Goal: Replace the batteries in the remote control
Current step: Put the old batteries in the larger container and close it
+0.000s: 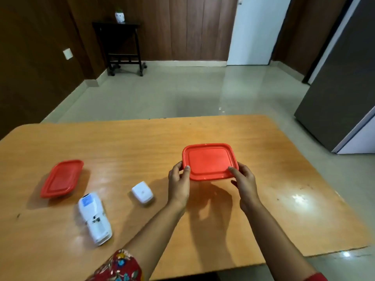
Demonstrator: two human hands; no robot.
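Nearest me on the orange wooden table (263, 209), at the left, lies the white plastic remote control (94, 218), back side up. Just beyond it, right, sits a small white plastic cover piece (142, 192). My left hand (179, 186) and right hand (244, 184) pinch opposite near corners of a red-lidded rectangular plastic box (209, 161), thumbs on top. Far left rests a second red-lidded box (61, 178).

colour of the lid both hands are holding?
Red-orange lid, held by the left hand and right hand; head view.
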